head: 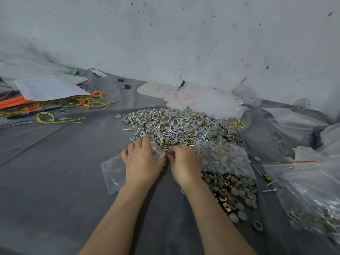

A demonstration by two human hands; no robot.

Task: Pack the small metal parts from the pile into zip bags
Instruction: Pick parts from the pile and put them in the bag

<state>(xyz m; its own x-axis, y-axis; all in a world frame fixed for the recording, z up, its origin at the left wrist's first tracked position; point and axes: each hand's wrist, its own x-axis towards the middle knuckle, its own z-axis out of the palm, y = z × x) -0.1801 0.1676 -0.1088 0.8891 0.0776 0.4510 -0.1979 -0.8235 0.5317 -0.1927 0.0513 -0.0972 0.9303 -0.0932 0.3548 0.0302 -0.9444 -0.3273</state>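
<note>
A big pile of screws, grey caps and brass clips [180,124] lies on the grey cloth [55,172] in the middle. At its near edge my left hand [142,161] holds a clear zip bag [112,173] with a few parts in it; the bag's mouth with its red strip bunches up between my hands. My right hand [184,163] pinches that mouth from the right, fingers curled. Another clear zip bag [224,157] lies flat over the pile just right of my right hand.
Filled plastic bags [309,196] lie at the right. A heap of empty zip bags [206,102] sits behind the pile by the wall. Yellow and orange wires [60,105] and paper sheets [47,88] lie at the left. Loose caps [239,216] trail toward me.
</note>
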